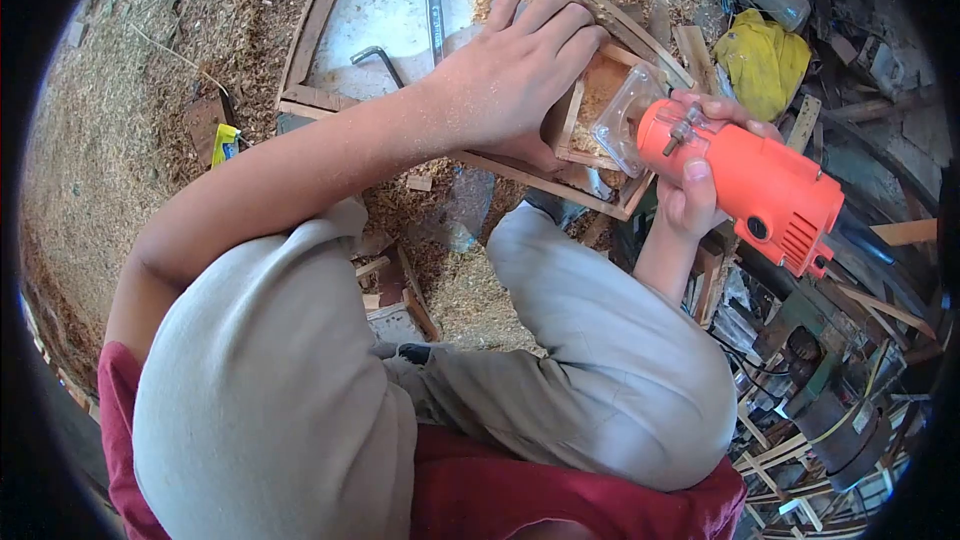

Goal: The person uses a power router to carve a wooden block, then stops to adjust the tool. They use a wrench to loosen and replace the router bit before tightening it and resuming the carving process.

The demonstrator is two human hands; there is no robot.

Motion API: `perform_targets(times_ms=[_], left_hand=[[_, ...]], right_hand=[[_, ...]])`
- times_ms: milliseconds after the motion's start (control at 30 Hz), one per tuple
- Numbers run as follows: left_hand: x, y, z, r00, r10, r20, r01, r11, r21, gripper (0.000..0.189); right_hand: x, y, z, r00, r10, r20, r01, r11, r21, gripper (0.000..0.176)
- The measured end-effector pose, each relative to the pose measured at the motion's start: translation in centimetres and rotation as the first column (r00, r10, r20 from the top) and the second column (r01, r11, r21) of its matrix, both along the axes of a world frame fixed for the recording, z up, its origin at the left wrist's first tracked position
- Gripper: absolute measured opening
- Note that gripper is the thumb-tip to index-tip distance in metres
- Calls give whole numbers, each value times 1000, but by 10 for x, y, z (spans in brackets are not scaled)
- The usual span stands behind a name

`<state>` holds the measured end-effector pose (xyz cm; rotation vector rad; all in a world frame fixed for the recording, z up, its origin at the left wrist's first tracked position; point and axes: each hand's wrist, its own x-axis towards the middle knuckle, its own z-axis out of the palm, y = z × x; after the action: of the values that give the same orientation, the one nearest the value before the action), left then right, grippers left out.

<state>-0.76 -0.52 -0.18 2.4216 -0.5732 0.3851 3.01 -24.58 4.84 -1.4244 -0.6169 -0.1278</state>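
Observation:
My right hand (697,165) is wrapped round the body of an orange trim router (750,185), tilted, with its clear base (622,120) facing left. The base sits against the right edge of a small wooden frame (588,157). My left hand (540,65) spans that frame, fingers over its far side and thumb on the near side. Both rest on a wood-rimmed tray (310,35) with a pale bottom. A wrench (434,15) and a hex key (378,62) lie in the tray, left of my left hand. The router's bit is hard to make out.
Sawdust and shavings (110,170) cover the ground at left, with a yellow packet (225,143) on them. A yellow cloth (763,60) and wood scraps lie at right. Further down on the right is a dark motor-like machine (845,440). My knees (640,360) are close to the tray.

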Motion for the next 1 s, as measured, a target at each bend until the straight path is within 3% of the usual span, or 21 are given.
perform_targets(times_ms=[67,200,400,1000], left_hand=[[0,0,0,999,14,30,-14,1000,-20,108],[-1,-1,0,1000,1,-5,-1,1000,-26,120],[0,1,2,1000,-14,-26,14,1000,-9,121],[-1,1,2,1000,6,2,-6,999,-35,118]], right_hand=[[-2,0,1,999,-22,24,23,999,-47,68],[0,0,1,999,1,37,1,998,-67,65],[1,-1,-2,999,36,32,-34,998,-59,74],[2,0,-1,999,26,43,-22,996,-84,72]])
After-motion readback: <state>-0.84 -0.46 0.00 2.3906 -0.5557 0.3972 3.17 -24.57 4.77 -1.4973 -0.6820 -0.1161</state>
